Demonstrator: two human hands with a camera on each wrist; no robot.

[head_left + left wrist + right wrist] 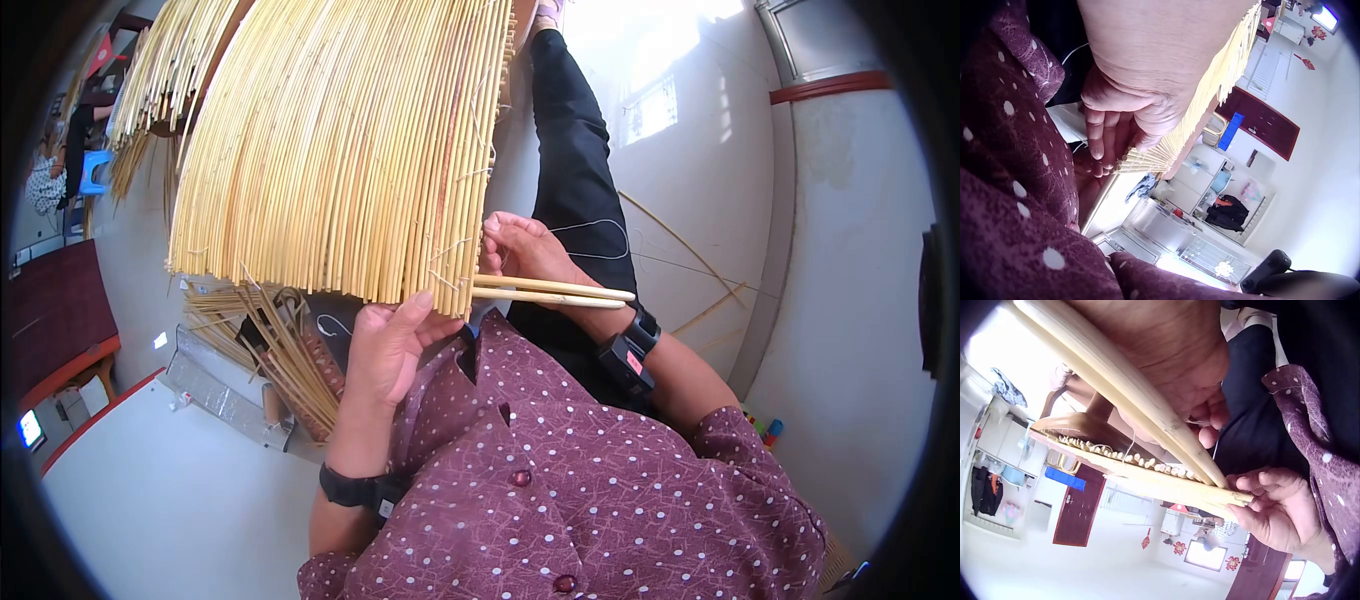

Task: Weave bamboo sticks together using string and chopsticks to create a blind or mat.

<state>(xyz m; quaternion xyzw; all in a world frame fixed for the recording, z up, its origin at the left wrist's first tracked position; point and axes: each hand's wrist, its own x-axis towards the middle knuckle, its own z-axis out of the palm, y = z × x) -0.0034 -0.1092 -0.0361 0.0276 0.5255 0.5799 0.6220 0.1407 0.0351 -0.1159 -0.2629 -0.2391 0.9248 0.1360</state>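
A large mat of thin pale sticks (330, 150) spreads away from the body, with white thread across its right edge. At its near corner the left hand (388, 350) grips the edge, thumb on top and fingers below. Just right of that edge, the right hand (530, 248) pinches a thin white thread (628, 240) that loops over the dark trouser leg. Two thicker sticks (560, 292) stick out from the mat's edge beneath the right hand. In the right wrist view these sticks (1129, 387) cross in front of the right hand (1179, 381), and the left hand (1285, 512) holds the corner.
Loose sticks (300, 370) lie in a bundle below the mat, beside a silvery box (225, 390). More sticks (690, 245) lie on the floor at right. Another stick bundle (185, 60) and a blue stool (95, 172) stand at the upper left.
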